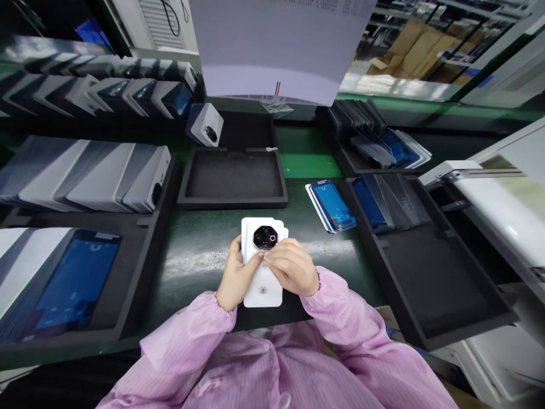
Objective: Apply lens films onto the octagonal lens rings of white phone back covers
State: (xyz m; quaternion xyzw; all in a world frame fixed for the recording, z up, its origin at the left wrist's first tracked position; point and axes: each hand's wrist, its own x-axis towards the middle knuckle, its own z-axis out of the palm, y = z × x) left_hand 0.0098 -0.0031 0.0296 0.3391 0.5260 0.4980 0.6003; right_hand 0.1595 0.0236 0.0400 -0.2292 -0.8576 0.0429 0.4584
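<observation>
Head view: L hand (238,274) grips a white panel (266,283) by its L edge, thumb on top, at the green bench (353,264), nearer me than the blk tray (233,203). R hand (294,268) has fingers bunched by the panel's blk octagonal window (264,235); can't tell if they're pinching anything. Blue-faced pcs (333,203) lie to the R.

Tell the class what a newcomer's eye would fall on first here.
Probably the white panel with its dark octagonal window, at lower centre between the left hand and right hand. Next come the packed rows of panels along the left, then the bright blue panel lying to the right of the hands.
</observation>
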